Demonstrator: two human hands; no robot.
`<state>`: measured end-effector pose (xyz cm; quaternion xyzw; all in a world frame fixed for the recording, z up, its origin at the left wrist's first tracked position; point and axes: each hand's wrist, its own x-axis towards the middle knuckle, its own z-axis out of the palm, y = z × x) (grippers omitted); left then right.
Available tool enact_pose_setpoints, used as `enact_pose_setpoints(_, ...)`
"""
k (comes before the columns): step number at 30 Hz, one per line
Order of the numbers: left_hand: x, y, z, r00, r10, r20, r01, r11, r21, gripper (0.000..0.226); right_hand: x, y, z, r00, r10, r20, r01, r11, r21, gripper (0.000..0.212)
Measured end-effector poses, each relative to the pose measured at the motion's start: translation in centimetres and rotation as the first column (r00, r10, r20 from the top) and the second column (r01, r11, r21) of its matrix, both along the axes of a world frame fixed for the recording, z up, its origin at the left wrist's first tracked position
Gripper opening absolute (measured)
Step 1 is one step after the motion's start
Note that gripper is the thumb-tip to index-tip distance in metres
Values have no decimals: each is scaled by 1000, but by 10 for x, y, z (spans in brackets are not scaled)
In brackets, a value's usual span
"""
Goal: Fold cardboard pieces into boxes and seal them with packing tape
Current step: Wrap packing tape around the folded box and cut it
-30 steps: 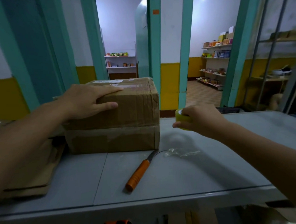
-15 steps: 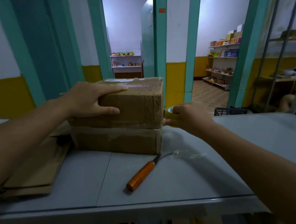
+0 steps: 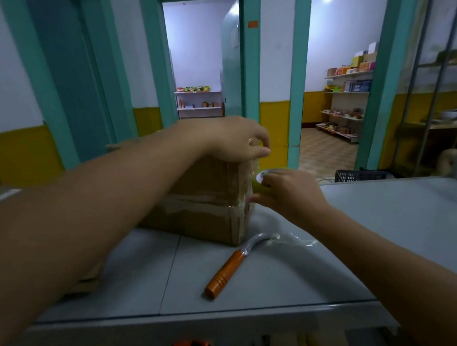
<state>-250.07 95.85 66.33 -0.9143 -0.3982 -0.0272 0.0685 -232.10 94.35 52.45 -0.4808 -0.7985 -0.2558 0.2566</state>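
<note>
Two hands: left (image 3: 231,139), box (image 3: 205,200); right (image 3: 289,193), tape (image 3: 257,186)

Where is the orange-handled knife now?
Head view, centre: the knife lies on the grey table, in front of the cardboard box near its front corner, beside a clear tape scrap.

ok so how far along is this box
Done: the cardboard box is folded up, with tape bands already across its front. In hand: the left hand grips its top right corner while the right hand holds the tape roll against the right side. Left: cutting the tape, likely with the knife, then the flat cardboard.
</note>
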Motion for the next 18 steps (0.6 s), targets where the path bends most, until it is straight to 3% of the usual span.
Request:
enact_pose_setpoints(4, 60, 37, -3, 928, 191, -319, -209, 978, -21, 79, 8, 6, -16, 989, 121, -83, -101, 973, 208, 41)
enact_pose_setpoints(7, 72, 56, -5, 870, 256, -421, -284, 959, -3, 98, 13, 11, -24, 981, 150, -120, -112, 956, 271, 39)
enact_pose_setpoints(12, 81, 80, -13, 824, 358, -440, -330, 933, 142, 94, 18, 20, -16, 987, 142, -70, -125, 971, 205, 42)
enact_pose_setpoints(15, 82, 88, -5, 805, 344, -482, -346, 934, 89, 78, 22, 22, -11, 986, 144, -83, -130, 979, 159, 44)
enact_pose_setpoints(18, 84, 93, 4, 802, 335, -495, -345, 936, 74, 78, 24, 23, -13, 982, 155, -106, -142, 982, 126, 48)
